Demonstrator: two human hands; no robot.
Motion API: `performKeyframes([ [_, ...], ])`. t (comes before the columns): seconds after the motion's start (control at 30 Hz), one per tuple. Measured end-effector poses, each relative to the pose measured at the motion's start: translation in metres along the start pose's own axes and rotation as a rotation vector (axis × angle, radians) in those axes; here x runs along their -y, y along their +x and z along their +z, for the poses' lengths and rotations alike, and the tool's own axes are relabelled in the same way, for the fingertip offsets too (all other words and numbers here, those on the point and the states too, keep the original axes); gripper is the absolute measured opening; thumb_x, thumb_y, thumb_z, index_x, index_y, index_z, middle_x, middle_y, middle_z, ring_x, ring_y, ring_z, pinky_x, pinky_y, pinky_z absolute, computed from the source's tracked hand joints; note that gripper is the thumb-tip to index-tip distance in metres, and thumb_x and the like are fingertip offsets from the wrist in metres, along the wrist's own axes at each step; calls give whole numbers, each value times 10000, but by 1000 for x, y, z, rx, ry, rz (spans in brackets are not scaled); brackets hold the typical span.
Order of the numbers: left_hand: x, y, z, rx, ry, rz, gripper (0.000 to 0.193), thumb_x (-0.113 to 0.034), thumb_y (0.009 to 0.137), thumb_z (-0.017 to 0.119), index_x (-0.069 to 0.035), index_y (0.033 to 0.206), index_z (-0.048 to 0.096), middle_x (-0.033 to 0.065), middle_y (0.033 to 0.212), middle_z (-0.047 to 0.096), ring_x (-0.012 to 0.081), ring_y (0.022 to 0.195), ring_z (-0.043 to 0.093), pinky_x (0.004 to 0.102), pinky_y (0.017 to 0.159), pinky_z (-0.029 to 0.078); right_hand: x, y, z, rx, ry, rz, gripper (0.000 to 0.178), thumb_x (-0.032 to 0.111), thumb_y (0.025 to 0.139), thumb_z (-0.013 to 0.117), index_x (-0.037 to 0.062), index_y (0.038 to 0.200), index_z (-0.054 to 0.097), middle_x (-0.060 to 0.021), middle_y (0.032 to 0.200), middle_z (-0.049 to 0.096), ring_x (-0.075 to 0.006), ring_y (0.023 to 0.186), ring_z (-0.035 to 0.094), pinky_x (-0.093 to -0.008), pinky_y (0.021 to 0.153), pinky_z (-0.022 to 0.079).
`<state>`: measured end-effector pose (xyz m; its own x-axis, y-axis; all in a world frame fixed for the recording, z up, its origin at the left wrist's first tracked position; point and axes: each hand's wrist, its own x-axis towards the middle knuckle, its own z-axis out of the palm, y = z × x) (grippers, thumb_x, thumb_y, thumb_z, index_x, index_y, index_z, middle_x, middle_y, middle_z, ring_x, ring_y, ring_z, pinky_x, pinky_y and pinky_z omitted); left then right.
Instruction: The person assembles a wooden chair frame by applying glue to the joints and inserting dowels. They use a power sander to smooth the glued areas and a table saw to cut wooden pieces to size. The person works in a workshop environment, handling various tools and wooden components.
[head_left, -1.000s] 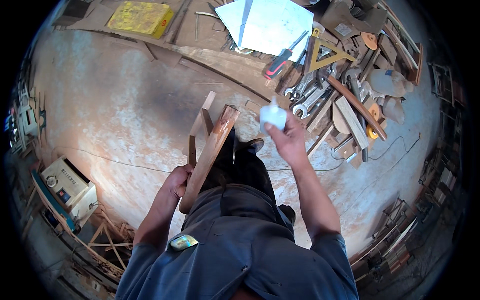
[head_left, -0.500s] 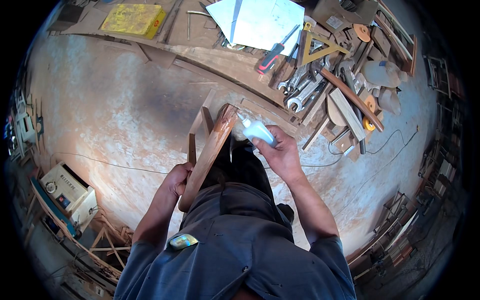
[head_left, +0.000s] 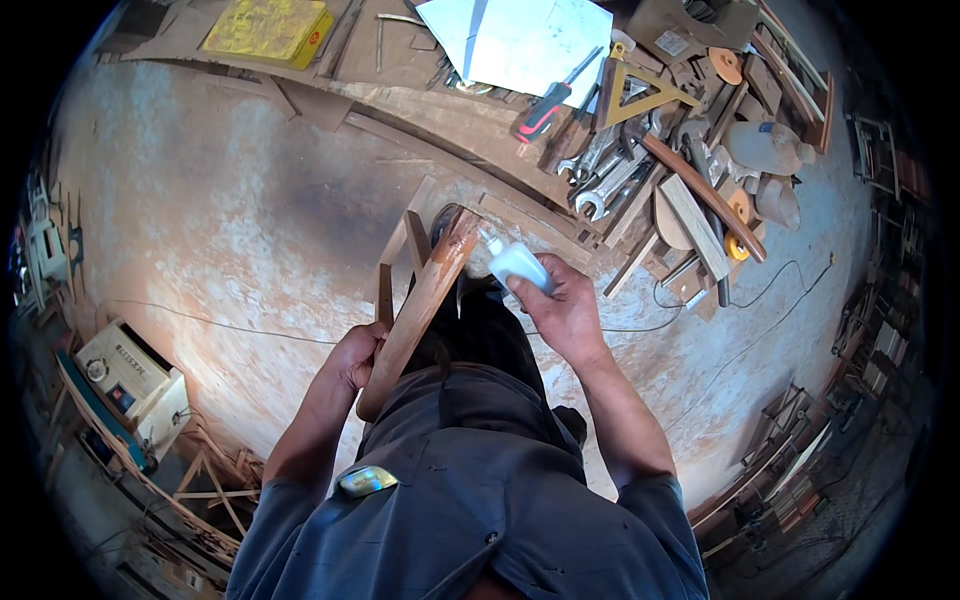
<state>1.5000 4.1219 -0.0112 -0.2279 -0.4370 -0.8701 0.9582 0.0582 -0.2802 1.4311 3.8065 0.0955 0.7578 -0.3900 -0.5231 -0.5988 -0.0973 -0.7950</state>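
My right hand [head_left: 562, 308] is wrapped round a small white squeeze bottle [head_left: 520, 264] with a narrow nozzle. The nozzle tip points at the far end of a wooden frame [head_left: 425, 300], right beside its upper edge; whether it touches cannot be made out. Shiny wet-looking patches show on the wood near that end. My left hand [head_left: 362, 354] is closed on the near part of the frame, with its fingers partly hidden behind the wood. Thinner crosspieces branch off the frame's left side. Its near end rests close to my body.
Ahead stands a low workbench [head_left: 450, 130] with white sheets [head_left: 520, 45], a screwdriver [head_left: 545, 112] and a yellow box [head_left: 268, 32]. Wrenches [head_left: 600, 190], a hammer [head_left: 700, 195] and a yellow set square [head_left: 645, 95] pile up at right. A cable [head_left: 220, 326] crosses the floor. A machine [head_left: 130, 380] stands left.
The bottle has shifted very slightly to the right along the frame's far end. Both hands keep their grips, and the frame stays almost still.
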Motion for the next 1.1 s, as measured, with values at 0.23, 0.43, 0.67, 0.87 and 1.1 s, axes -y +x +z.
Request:
performKeyframes([
  [0.23, -1, -4, 4, -17, 11, 16, 290, -106, 968, 414, 92, 1092, 586, 224, 890, 694, 277, 736, 713, 388, 638, 620, 3, 0, 1, -4, -2, 39, 274, 217, 868, 717, 2, 1031, 669, -103, 737, 651, -144, 654, 603, -297, 625, 487],
  [0.43, -1, -1, 1, -36, 31, 20, 273, -83, 952, 431, 93, 1090, 586, 214, 882, 694, 274, 720, 709, 382, 624, 617, 4, 1, 0, -1, -13, 52, 275, 222, 862, 718, 6, 1027, 674, -155, 773, 668, -206, 683, 630, -334, 672, 507],
  [0.67, -2, -4, 7, -61, 52, 38, 272, -74, 946, 430, 90, 1095, 587, 205, 884, 694, 266, 708, 707, 379, 610, 612, 5, 2, 0, -3, -42, 24, 279, 221, 860, 719, 0, 1023, 671, -164, 767, 662, -220, 681, 631, -337, 670, 506],
  [0.87, -1, 2, -4, -85, 60, 49, 275, -91, 948, 434, 97, 1080, 586, 207, 868, 693, 269, 703, 705, 379, 606, 610, 2, 3, 0, -11, -39, 15, 284, 223, 863, 716, -9, 1019, 666, -169, 758, 656, -226, 670, 624, -341, 663, 503],
  [1.1, 1, 9, -11, -79, 13, 53, 299, -78, 823, 497, 140, 1024, 538, 229, 821, 659, 329, 696, 691, 433, 644, 602, 7, 1, -1, 12, -63, 26, 276, 218, 863, 719, -9, 1011, 665, -161, 762, 654, -221, 660, 615, -333, 658, 500],
])
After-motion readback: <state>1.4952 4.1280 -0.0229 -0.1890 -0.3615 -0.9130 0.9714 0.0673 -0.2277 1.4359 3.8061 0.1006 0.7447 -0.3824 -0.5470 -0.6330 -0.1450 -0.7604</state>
